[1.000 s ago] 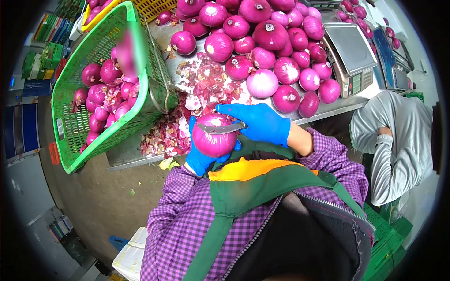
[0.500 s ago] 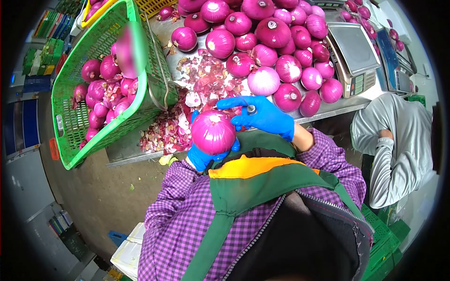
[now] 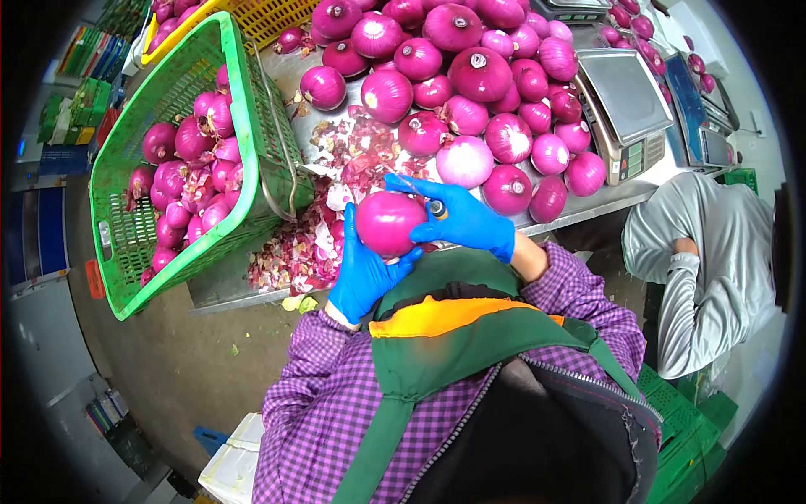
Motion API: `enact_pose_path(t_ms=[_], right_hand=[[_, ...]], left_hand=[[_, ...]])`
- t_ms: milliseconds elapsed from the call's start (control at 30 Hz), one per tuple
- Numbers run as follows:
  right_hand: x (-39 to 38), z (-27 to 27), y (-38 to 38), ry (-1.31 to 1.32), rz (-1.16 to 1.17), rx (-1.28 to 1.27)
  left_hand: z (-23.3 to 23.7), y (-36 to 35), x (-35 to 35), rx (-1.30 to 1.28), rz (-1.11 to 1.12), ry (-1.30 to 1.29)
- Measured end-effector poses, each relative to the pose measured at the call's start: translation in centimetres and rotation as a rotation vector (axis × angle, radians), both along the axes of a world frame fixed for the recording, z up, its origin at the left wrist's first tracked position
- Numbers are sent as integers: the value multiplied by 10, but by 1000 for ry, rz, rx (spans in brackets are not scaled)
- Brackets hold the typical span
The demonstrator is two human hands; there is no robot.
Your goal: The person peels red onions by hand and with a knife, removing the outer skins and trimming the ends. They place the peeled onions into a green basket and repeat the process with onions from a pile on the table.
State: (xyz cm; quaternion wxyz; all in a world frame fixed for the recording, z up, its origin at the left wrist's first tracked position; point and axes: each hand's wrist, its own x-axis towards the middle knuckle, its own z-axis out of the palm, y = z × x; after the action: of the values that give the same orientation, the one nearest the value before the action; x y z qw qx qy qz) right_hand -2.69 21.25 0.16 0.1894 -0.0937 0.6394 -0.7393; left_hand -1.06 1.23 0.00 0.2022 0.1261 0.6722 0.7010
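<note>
A glossy, peeled red onion (image 3: 389, 223) rests in my left hand (image 3: 363, 273), the blue-gloved fingers and thumb curled around its left side and underside. My right hand (image 3: 472, 220), also in a blue glove, is closed on a small knife (image 3: 437, 210). The butt of its handle shows by the thumb, and a thin blade seems to lie along the forefinger. That forefinger reaches over the top of the onion. Papery onion skins (image 3: 361, 151) litter the metal table just beyond my hands, and a heap of peeled red onions (image 3: 478, 76) lies past them.
At left, a green crate (image 3: 243, 139) with a wire handle holds unpeeled onions. Behind it stands a yellow crate (image 3: 277, 18). A weighing scale (image 3: 625, 97) sits right of the heap. Another person in a grey top (image 3: 714, 260) is at the right, near the table's edge (image 3: 579, 217).
The onion has been turned, so its pale cut end no longer faces up, and it sits slightly higher. My left hand now grips it from the side. An onion blurred above the crate is now gone from there.
</note>
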Motion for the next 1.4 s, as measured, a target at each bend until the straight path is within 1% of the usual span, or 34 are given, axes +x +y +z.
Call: enact_pose_path(t_ms=[33,67,100,133,167,200,233,267,300,333,367,400,433,467,500,567,600,633,700,733,867,933,967,1033,1067,1167,1233,1267,1300,1367,1400], right_hand=[[0,-5,-1,-4,-14,40],[1,1,-1,-96,-92,-90],[2,-7,1,-93,-93,-90],[3,-15,2,-244,-139,-249],[2,-21,4,-390,-182,-406],[2,-25,0,-436,-230,-414],[6,-24,-2,-432,-226,-415],[8,-24,-5,-527,-237,-461],[8,-26,-5,-622,-248,-507],[7,-25,-1,-542,-153,-478],[5,-22,1,-537,-148,-476],[4,-16,5,-449,-235,-202],[3,-6,6,-356,-319,71],[5,-1,6,-291,-338,218],[8,-2,5,-290,-339,218],[18,-10,2,335,-394,581],[22,-11,2,412,-331,669],[23,-8,0,407,-335,670],[22,6,-7,320,-198,877],[20,9,-9,328,-185,934],[17,4,-7,367,-232,954],[20,-10,1,316,-188,955],[22,-11,4,313,-188,957],[27,-13,7,388,-221,922],[28,-8,7,324,-180,949],[27,-5,4,288,-149,908],[26,-4,7,316,-136,928],[25,-4,7,352,-119,945],[26,-6,9,353,-119,945],[29,-11,16,277,-136,883],[30,-12,16,274,-132,881]], left_hand=[[0,0,-6,3,-3,4],[0,-2,-14,374,-41,-569],[0,-2,-20,745,-78,-1141],[3,0,-17,745,-78,-1140],[6,6,-14,592,-24,-821],[10,14,-11,436,30,-499],[12,18,-9,275,83,-182],[4,22,-13,278,131,-70],[1,22,-17,277,132,-62],[0,23,-20,249,181,-44],[0,23,-22,221,231,-27],[2,19,-25,236,247,-117],[0,16,-25,236,248,-114],[-6,12,-25,193,261,-137],[-9,11,-23,149,273,-161],[-7,11,-18,147,269,-174],[-10,10,-16,101,267,-120],[-12,10,-13,55,265,-66],[-15,11,-9,41,266,-73],[-16,12,-8,30,273,-76],[-10,11,-6,52,254,-156],[-18,6,-5,76,240,-77],[-19,5,-5,77,239,-79],[-18,4,-4,29,226,-15],[-18,3,-4,27,222,-19],[-11,3,-4,70,202,-86],[0,2,-2,161,128,-313],[-11,-2,-2,149,69,-213],[-16,-5,-2,148,70,-212],[-23,-8,0,472,172,-719],[-28,-8,-4,449,106,-787]])
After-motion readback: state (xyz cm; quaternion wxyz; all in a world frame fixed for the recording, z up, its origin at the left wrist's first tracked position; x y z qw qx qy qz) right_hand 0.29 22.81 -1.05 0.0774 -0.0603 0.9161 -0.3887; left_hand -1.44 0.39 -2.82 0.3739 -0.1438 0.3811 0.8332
